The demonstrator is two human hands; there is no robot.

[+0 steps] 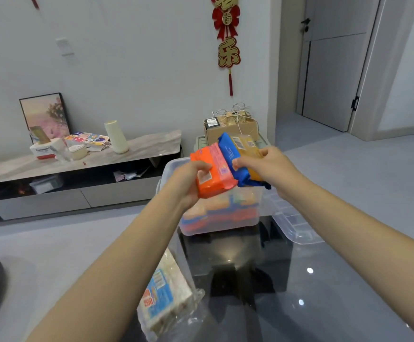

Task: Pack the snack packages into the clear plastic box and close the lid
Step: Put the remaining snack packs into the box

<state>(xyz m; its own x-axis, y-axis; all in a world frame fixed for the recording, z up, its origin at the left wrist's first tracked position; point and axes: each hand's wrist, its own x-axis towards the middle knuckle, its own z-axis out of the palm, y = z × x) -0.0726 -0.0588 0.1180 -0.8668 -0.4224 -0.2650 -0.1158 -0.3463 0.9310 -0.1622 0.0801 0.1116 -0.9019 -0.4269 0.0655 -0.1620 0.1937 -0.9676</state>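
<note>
The clear plastic box (225, 225) stands on a dark glass table, with several orange and blue snack packages showing through its wall. Just above its open top, my left hand (191, 181) grips an orange snack package (214, 174). My right hand (267, 166) holds a blue snack package (233, 159) together with a yellow one (249, 149) beside it. The three packages are pressed side by side between my hands. The clear lid (292, 218) lies flat on the table to the right of the box.
A clear bag of white and blue wrapped snacks (164, 297) lies on the glass table (324, 292) near me. Behind the box are a low TV cabinet (77, 164) with clutter and a cardboard carton (230, 129). A door stands at the far right.
</note>
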